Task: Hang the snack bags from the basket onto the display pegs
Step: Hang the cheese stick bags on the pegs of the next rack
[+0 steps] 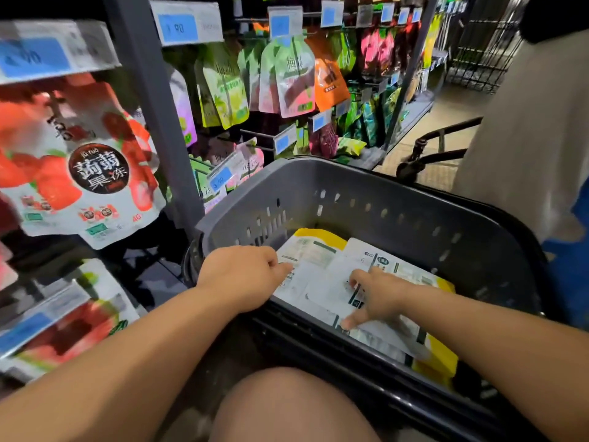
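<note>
Grey plastic basket (366, 199), nested in a black frame (398, 400), just beyond a bare knee (287, 406). Inside, flat and overlapping, printed backs up: white-and-yellow snack bags (314, 250). Left grip (242, 275) over the basket's near-left rim, fingers curled, tips at the left edge of a bag; whether actually pinching it, cannot tell. Right grip (379, 295) released, forefinger and thumb spread and pressing flat on the topmost bag (331, 291), thumb tip at its near edge. To the left and behind, display pegs (255, 135) on a rack with a grey upright post (156, 106). Hanging closest, a large red strawberry jelly pouch (92, 173); farther back, pale green pouches (287, 78) and an orange pouch (328, 81) just beside them. Blue price tags (178, 27) at the peg ends. At far right, another person's beige garment (510, 138).
</note>
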`<state>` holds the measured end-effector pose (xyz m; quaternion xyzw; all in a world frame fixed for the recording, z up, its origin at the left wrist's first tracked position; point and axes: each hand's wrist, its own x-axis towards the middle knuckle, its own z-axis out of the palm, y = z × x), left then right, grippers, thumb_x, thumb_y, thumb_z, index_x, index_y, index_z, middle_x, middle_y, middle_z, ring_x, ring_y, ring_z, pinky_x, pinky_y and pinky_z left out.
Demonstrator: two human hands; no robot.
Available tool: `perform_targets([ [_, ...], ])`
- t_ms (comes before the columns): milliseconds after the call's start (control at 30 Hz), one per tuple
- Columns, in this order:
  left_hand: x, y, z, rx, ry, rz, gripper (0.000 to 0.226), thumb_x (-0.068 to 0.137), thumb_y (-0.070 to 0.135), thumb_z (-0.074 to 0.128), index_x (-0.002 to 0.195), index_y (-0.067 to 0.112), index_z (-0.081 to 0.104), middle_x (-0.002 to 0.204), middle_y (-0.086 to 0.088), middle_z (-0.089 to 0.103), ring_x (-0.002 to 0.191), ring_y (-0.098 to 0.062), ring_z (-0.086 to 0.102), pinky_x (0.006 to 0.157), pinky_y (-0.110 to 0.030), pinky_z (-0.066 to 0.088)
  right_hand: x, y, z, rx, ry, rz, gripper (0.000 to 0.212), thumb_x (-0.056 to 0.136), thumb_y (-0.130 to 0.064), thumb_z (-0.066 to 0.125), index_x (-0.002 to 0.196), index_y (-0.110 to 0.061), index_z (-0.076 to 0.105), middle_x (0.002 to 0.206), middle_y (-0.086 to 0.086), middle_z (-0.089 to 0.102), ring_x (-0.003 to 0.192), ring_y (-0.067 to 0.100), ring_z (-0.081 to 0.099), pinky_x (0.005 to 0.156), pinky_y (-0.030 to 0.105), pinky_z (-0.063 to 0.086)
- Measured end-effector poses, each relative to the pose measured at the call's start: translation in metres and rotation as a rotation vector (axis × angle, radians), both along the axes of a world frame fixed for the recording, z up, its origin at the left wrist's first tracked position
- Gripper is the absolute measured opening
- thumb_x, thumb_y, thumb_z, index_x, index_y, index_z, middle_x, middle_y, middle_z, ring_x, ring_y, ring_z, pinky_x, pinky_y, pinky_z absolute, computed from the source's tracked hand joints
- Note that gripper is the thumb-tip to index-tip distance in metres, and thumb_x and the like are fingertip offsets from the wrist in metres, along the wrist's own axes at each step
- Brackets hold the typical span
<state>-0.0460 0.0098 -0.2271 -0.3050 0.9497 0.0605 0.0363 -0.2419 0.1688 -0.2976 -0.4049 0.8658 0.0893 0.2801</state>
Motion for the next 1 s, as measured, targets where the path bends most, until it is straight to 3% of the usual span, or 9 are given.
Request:
perform_targets([
  [167, 0.001, 0.001, -0.002, -0.009, -0.015, 0.0, 0.045, 0.097, 0.064, 0.028, 0.096, 0.031, 0.059, 0.084, 0.009, 0.059, 0.084, -0.018, 0.054, 0.069, -0.031, 0.043, 0.008, -0.002, -0.007, -0.026, 0.012, -0.007, 0.098, 0.059, -0.07, 0.08, 0.137, -0.028, 0.037, 0.126, 0.007, 0.044, 0.105, 0.027, 0.05, 0.093, 0.042, 0.049],
  [333, 0.005, 0.003, -0.003, -0.009, -0.011, -0.01, 0.046, 0.098, 0.062, 0.026, 0.097, 0.031, 0.06, 0.083, 0.008, 0.06, 0.086, -0.018, 0.058, 0.072, -0.033, 0.046, 0.014, -0.002, -0.006, -0.057, 0.051, 0.027, 0.087, 0.066, -0.067, 0.078, 0.134, -0.027, 0.041, 0.107, -0.002, 0.046, 0.094, 0.021, 0.046, 0.081, 0.034, 0.044],
  [600, 0.006, 0.002, -0.005, -0.023, 0.013, -0.031, 0.046, 0.099, 0.061, 0.026, 0.097, 0.03, 0.06, 0.083, 0.006, 0.063, 0.085, -0.016, 0.059, 0.064, -0.03, 0.041, 0.011, -0.002, 0.006, -0.127, 0.017, 0.074, 0.048, 0.087, -0.053, 0.065, 0.13, -0.032, 0.061, 0.121, -0.009, 0.064, 0.104, 0.013, 0.056, 0.087, 0.026, 0.047],
  [700, 0.007, 0.002, -0.007, -0.037, 0.01, -0.035, 0.046, 0.098, 0.061, 0.026, 0.095, 0.03, 0.06, 0.082, 0.007, 0.062, 0.083, -0.016, 0.058, 0.063, -0.03, 0.041, 0.019, -0.003, 0.005, -0.131, 0.067, 0.161, 0.023, 0.096, -0.039, 0.051, 0.101, -0.027, 0.071, 0.091, -0.007, 0.066, 0.09, 0.018, 0.06, 0.077, 0.031, 0.05],
  [800, 0.007, 0.003, -0.009, -0.042, 0.005, -0.033, 0.047, 0.098, 0.062, 0.026, 0.094, 0.03, 0.06, 0.081, 0.006, 0.062, 0.084, -0.016, 0.059, 0.063, -0.03, 0.041, 0.022, -0.006, 0.006, -0.11, 0.169, 0.219, 0.027, 0.098, -0.026, 0.041, 0.073, -0.021, 0.052, 0.074, -0.002, 0.053, 0.078, 0.024, 0.054, 0.066, 0.033, 0.045],
  [933, 0.008, 0.002, -0.01, -0.046, 0.02, -0.046, 0.046, 0.098, 0.061, 0.027, 0.095, 0.03, 0.061, 0.08, 0.008, 0.061, 0.085, -0.016, 0.059, 0.062, -0.03, 0.04, 0.02, -0.01, 0.029, -0.293, 0.234, 0.175, 0.025, 0.098, -0.017, 0.037, 0.076, -0.017, 0.049, 0.071, 0.001, 0.047, 0.072, 0.026, 0.049, 0.058, 0.035, 0.036],
  [1000, 0.008, 0.003, -0.01, -0.047, 0.021, -0.051, 0.046, 0.098, 0.061, 0.027, 0.095, 0.03, 0.061, 0.081, 0.008, 0.061, 0.085, -0.016, 0.059, 0.062, -0.03, 0.04, 0.015, -0.009, 0.045, -0.467, 0.233, 0.083, 0.021, 0.1, -0.02, 0.04, 0.086, -0.017, 0.056, 0.078, 0.005, 0.056, 0.077, 0.029, 0.054, 0.062, 0.037, 0.042],
])
